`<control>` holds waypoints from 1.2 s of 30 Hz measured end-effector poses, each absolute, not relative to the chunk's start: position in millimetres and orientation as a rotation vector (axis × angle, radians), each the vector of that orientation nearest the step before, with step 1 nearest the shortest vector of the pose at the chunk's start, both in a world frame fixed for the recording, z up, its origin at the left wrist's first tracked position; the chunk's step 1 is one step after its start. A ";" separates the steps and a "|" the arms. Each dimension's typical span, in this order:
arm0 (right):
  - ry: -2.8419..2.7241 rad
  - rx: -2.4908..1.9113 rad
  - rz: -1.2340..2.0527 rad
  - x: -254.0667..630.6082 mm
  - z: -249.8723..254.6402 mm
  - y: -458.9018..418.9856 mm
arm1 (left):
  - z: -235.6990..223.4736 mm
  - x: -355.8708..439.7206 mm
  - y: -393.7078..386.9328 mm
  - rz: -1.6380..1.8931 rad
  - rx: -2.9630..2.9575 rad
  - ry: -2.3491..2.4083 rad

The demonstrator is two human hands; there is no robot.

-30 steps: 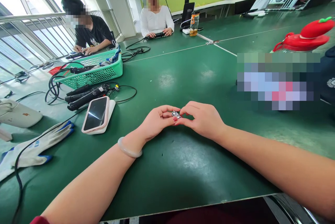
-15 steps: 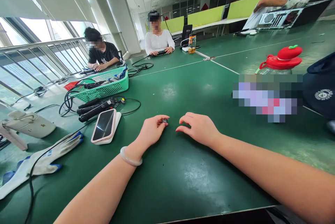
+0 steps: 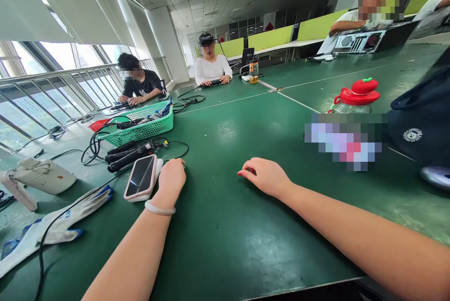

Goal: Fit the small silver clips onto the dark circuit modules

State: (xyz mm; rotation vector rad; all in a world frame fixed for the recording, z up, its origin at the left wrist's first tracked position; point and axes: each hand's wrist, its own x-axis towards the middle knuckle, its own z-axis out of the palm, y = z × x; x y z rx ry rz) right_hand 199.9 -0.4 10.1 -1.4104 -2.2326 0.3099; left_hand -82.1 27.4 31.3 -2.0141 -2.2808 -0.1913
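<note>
My left hand (image 3: 172, 179), with a pale bangle on its wrist, is closed beside the right edge of a phone (image 3: 141, 175) in a pink case. Its fingertips face away from me, and whatever they hold is mostly hidden. The phone lies tilted on a white object (image 3: 157, 169). On the right, my right hand (image 3: 263, 175) rests low over the green table (image 3: 218, 254). Its fingers are curled, with thumb and forefinger tips together and nothing visible between them.
Black corded tools (image 3: 131, 154) lie behind the phone, by a green basket (image 3: 140, 127) of tools and cables. A work glove (image 3: 66, 219) and white container (image 3: 45, 176) are left. A red-lidded jar (image 3: 355, 97) and dark bag (image 3: 418, 118) stand right. Several people sit around the table.
My left hand has moved left toward the phone, and the small dark object at its fingertips is no longer clearly visible. The right hand's thumb and forefinger have come together. The view has shifted slightly.
</note>
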 end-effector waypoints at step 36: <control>-2.514 -1.159 0.438 190.1 -4.7 2.4 | 11.4 5.2 -2.1 -1.756 -3.015 -2.161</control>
